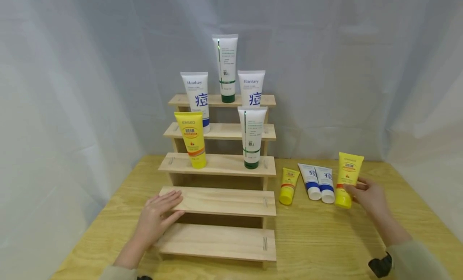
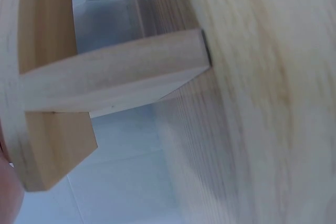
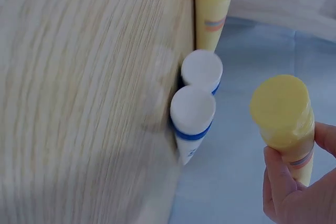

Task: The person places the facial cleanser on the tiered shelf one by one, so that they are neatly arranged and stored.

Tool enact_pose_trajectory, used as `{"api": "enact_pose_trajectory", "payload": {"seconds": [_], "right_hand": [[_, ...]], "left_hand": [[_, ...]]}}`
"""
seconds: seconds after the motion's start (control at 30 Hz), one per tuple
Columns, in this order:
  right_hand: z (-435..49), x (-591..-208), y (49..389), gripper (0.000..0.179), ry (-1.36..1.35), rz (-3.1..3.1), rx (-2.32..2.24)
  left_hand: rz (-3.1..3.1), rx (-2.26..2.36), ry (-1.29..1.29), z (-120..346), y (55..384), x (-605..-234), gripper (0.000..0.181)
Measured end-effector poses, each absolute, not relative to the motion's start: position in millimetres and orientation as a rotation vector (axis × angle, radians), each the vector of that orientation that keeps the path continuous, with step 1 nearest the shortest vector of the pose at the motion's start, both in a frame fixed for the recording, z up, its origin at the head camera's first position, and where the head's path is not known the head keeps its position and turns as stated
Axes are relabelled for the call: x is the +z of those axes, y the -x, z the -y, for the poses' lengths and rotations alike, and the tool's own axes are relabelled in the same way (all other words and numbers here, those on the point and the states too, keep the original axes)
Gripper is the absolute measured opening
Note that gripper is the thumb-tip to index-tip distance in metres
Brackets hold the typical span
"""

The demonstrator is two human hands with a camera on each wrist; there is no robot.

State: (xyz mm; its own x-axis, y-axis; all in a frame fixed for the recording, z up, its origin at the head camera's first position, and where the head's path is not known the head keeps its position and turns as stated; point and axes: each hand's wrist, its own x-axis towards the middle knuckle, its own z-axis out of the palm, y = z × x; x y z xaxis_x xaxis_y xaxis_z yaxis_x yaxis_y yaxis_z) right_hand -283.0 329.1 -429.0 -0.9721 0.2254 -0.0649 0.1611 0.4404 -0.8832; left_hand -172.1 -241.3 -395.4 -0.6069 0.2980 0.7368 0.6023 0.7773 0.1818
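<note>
My right hand (image 1: 369, 196) pinches a yellow squeeze tube (image 1: 349, 173) near its capped lower end, thumb on one side and fingers on the other. In the right wrist view this tube's round yellow cap (image 3: 281, 109) faces the camera, above the tabletop. My left hand (image 1: 158, 213) rests at the left end of a stepped wooden display rack (image 1: 217, 243), with fairly straight fingers over the second step from the bottom and the thumb below its front edge. Only a sliver of that hand shows in the left wrist view, beside the rack's boards (image 2: 115, 80).
On the rack's upper steps stand a yellow tube (image 1: 193, 139), two white-and-blue tubes (image 1: 197, 91) and two white-and-green tubes (image 1: 227, 66). Right of the rack, another yellow tube (image 1: 289, 185) and two white-and-blue tubes (image 1: 310, 181) lie on the wooden table (image 1: 307, 239). A pale curtain hangs behind.
</note>
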Motion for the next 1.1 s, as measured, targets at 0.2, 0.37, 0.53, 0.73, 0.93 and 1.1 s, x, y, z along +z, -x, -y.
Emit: {"api": "enact_pose_trajectory", "payload": {"seconds": [0.2, 0.37, 0.53, 0.73, 0.93, 1.1], "right_hand": [[-302, -411, 260, 0.083, 0.281, 2.552, 1.628], [-259, -364, 219, 0.075, 0.150, 2.545, 1.654], [-239, -349, 202, 0.067, 0.035, 2.505, 1.649], [-222, -343, 193, 0.064, -0.049, 2.474, 1.681], [-207, -339, 185, 0.060, -0.116, 2.449, 1.685], [-193, -335, 179, 0.059, -0.139, 2.451, 1.734]], "left_hand": [[2.251, -0.552, 0.660, 242, 171, -397, 0.039], [2.251, -0.544, 0.657, 242, 171, -397, 0.038], [2.248, -0.540, 0.656, 242, 172, -397, 0.038], [2.244, -0.551, 0.656, 242, 173, -398, 0.039], [2.255, -0.564, 0.656, 242, 174, -397, 0.039], [2.277, -0.577, 0.645, 242, 174, -395, 0.038]]}}
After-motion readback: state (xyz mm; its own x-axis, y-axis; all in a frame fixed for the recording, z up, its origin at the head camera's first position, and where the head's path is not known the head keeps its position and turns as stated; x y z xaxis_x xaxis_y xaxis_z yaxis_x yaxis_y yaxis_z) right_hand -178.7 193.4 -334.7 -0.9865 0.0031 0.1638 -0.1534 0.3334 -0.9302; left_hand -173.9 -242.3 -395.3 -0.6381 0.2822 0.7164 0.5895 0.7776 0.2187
